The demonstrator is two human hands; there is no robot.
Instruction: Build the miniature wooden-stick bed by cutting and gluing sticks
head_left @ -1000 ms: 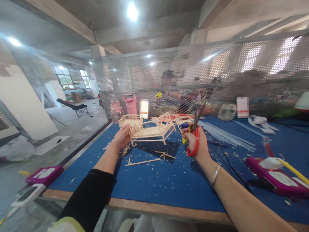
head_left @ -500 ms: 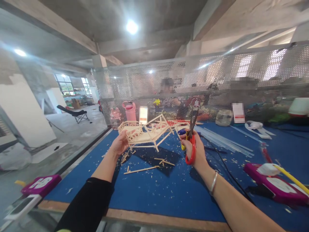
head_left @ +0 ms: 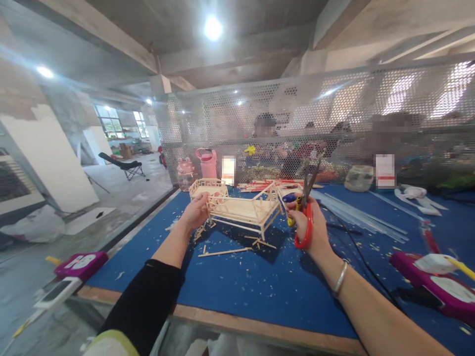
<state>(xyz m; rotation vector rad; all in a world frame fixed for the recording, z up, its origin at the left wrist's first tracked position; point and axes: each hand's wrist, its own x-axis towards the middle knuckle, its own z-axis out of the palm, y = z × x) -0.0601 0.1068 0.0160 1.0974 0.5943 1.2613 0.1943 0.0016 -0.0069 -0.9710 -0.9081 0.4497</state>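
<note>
The wooden stick model (head_left: 241, 209) is over the blue table (head_left: 241, 287), pinched at its left end by the left hand (head_left: 196, 211); the right hand (head_left: 315, 230), curled round red scissors (head_left: 309, 225), is near its other end

Ceiling lamp (head_left: 213, 28) glaring; shadow on tabletop (head_left: 237, 287); edges stretched

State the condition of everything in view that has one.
Stick model, held at one end
Scissors, held blades up
Left hand, gripping stick model
Right hand, gripping scissors
Loose sticks, lying flat
Clear strips, lying flat
Pink bottle, upright
Chair, unfolded
Ceiling light, lit
</note>
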